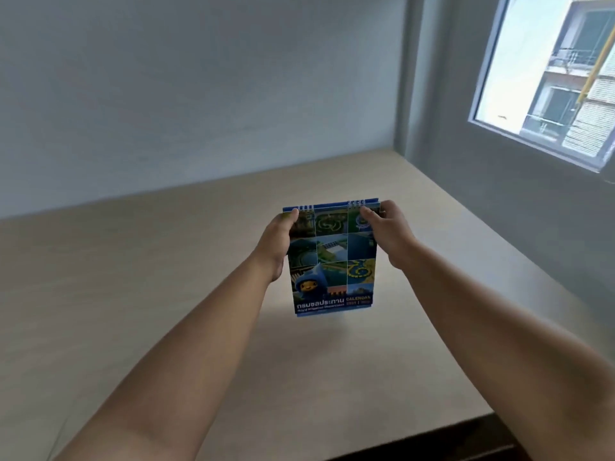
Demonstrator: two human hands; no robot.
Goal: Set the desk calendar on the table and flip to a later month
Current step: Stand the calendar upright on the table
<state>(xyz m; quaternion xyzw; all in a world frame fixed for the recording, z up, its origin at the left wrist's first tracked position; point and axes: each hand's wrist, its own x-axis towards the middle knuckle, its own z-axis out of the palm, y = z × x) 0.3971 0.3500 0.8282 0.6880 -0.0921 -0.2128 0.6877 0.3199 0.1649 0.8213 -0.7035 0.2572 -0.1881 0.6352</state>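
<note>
A spiral-bound desk calendar stands upright over the middle of the beige table, its blue cover with a grid of photos and a cartoon figure facing me. Its bottom edge is at or just above the tabletop, with a soft shadow beneath. My left hand grips the calendar's upper left edge, thumb on the cover by the wire binding. My right hand grips the upper right corner, thumb on the front and fingers behind. The cover page is the one showing.
Pale walls close the table in at the back and on the right. A window is set in the right wall above the table. The table's near edge runs along the lower right, with dark floor below.
</note>
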